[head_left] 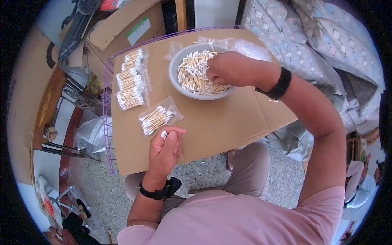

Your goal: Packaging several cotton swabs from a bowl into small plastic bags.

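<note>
Reaching into the grey bowl point(176, 77), the right hand point(224, 67) is curled, fingertips pinching down among the loose cotton swabs point(196, 71) piled inside; exactly how many it has hold of can't be told. The bowl sits at about 12 o'clock on the cardboard-covered counter point(228, 118), touching a crumpled clear plastic bag point(241, 45) at its 1 o'clock side. The left hand point(164, 149), at about 7 o'clock from the bowl, is closed in a loose fist around a small bunch of swabs, white tips point(163, 134) poking out above the thumb. Just beside that hand, at its 11 o'clock, lies one filled clear bag of swabs point(157, 118). A row of more filled swab bags point(130, 79) runs along the counter's 9 to 10 o'clock edge, well apart from the bowl. Black bands on both wrists. A purple wire rim point(107, 106) borders the counter's left side. Cardboard boxes point(122, 28) stand beyond at 11 o'clock, patterned fabric point(322, 36) at 2 o'clock.
</note>
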### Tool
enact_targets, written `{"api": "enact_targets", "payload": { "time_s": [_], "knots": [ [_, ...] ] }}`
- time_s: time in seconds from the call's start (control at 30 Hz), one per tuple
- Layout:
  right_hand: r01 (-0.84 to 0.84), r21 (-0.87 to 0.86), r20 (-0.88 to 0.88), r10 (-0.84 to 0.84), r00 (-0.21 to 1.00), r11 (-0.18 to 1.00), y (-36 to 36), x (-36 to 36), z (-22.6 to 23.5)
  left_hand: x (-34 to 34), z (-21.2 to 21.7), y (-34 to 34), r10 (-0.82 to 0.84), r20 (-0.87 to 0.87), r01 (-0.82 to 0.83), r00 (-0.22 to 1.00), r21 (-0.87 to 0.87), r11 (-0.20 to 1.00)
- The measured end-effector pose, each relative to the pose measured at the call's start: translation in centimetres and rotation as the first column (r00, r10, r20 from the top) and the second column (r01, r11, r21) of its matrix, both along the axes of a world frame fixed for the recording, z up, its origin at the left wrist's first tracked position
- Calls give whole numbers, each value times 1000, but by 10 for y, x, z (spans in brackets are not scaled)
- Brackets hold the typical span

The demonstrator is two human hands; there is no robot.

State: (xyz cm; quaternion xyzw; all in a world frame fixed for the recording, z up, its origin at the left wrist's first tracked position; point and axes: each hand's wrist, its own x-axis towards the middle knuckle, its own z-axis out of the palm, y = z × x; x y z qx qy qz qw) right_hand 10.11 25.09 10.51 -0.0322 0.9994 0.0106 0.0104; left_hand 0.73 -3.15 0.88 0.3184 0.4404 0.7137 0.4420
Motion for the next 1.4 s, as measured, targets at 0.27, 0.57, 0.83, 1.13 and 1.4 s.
{"api": "enact_targets", "payload": {
  "time_s": [0.27, 0.57, 0.83, 1.13, 1.4],
  "knots": [
    [-131, -16, -142, 128, 982, 991, -12, -18, -18, -1, -1, 0, -12, 6, 12, 1000, 0, 1000],
    [-126, 45, -42, 128, 991, 991, -14, -30, -17, 0, 0, 2, 26, 12, -25, 1000, -28, 999],
    [-133, -147, -297, 84, 951, 980, -14, -10, -2, 0, 1, 1, 23, 31, -22, 999, -38, 999],
    [-189, -925, -331, -455, 826, 329, -107, 51, -28, 0, 6, 1, 51, -44, -55, 998, -75, 996],
    [-180, -976, -216, -561, 799, 121, -145, 51, -89, 9, -6, 11, 141, -307, -140, 941, 26, 990]
  ]
}}
